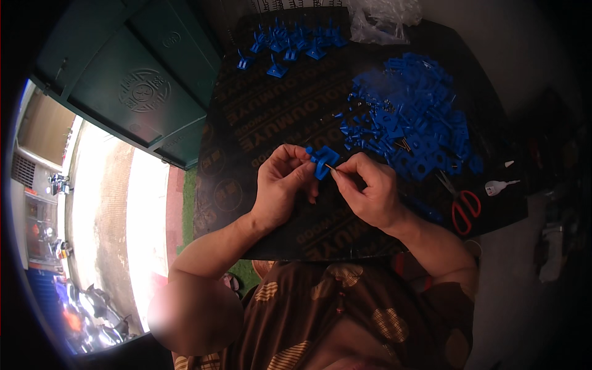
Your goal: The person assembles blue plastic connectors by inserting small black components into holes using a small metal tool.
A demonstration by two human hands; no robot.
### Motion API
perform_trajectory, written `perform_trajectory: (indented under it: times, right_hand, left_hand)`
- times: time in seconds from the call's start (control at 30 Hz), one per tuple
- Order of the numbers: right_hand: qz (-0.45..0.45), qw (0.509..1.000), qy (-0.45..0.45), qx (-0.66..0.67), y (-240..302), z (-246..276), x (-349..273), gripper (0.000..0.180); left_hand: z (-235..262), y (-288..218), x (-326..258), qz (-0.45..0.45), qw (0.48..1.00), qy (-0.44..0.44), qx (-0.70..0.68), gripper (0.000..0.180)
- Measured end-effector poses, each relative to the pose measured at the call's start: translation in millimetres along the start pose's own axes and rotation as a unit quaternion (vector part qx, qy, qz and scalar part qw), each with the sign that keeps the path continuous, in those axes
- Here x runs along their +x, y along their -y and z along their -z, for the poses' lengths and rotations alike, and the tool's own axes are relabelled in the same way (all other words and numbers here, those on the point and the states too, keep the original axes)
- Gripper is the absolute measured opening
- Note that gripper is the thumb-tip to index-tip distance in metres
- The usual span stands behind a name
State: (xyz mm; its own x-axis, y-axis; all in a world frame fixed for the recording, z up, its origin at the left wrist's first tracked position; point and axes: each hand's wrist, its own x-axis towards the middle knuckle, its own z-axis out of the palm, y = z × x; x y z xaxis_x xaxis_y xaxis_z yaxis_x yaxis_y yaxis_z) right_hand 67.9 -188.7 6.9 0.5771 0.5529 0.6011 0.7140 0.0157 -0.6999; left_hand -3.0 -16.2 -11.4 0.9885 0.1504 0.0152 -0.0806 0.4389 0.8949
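Observation:
Above the near half of the dark table, my left hand (281, 183) is closed on a small blue plastic part (324, 161), pinched between thumb and fingers. My right hand (370, 188) is also closed, its thumb and forefinger pinching a thin brass-coloured pin (330, 166). The pin's tip meets the blue part; how deep it sits I cannot tell. Just beyond my right hand spreads a big heap of loose blue plastic pieces (425, 117), flat plates and small pegs among them, with a few more brass pins (405, 145) lying on it.
Several blue pieces with upright spikes (290, 46) stand at the table's far left. Clear plastic bags (385, 18) lie at the far edge. Red-handled scissors (462, 203) and a small white bottle (498, 187) are at the right. A green metal door (135, 80) stands to the left.

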Motion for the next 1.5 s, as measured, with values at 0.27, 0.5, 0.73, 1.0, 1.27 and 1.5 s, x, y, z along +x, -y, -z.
perform_trajectory:
  times: [0.27,0.5,0.73,1.0,1.27,1.5]
  right_hand:
    - [-0.074,0.996,0.011,0.05,-8,-4,-2,0.009]
    - [-0.253,0.943,0.029,0.215,-10,-1,2,0.006]
    - [-0.153,0.982,0.014,0.112,-12,-6,-2,0.004]
    - [-0.086,0.995,0.013,0.045,-10,-6,-1,0.006]
    - [-0.067,0.997,0.031,0.019,-9,-6,-1,0.009]
    - [-0.044,0.999,0.007,-0.008,-10,-10,-4,0.009]
  left_hand:
    - [-1,0,-2,-0.025,0.999,-0.004,0.045,0.016]
    - [0,4,-3,-0.057,0.995,-0.02,0.075,0.012]
    - [-8,2,-5,-0.071,0.988,-0.053,0.13,0.007]
    - [-9,9,-7,-0.074,0.984,-0.064,0.148,0.008]
    - [-10,14,-9,-0.065,0.983,-0.076,0.155,0.011]
    - [-13,16,-10,-0.084,0.971,-0.093,0.205,0.013]
